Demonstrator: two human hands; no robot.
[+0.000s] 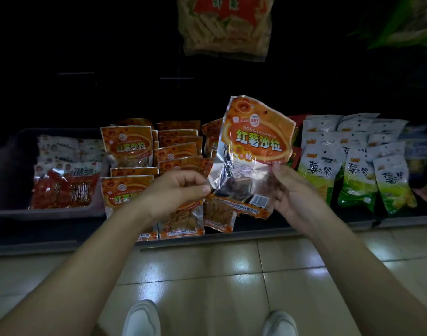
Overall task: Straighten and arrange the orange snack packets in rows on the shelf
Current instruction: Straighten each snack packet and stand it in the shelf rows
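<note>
You are holding the packet (253, 141) upright, left hand (176, 190) and right hand (288, 194) pinching its lower corners, the rows (159, 154) lying below-left, nearer the left.

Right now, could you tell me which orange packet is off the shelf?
The raised packet, held by left hand and right hand; the others lie on the shelf.

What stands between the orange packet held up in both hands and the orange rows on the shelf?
Nothing visible. The held packet, pinched by the left hand and right hand, hangs in open air in front of the shelved orange packets, which crowd the space behind it.
</note>
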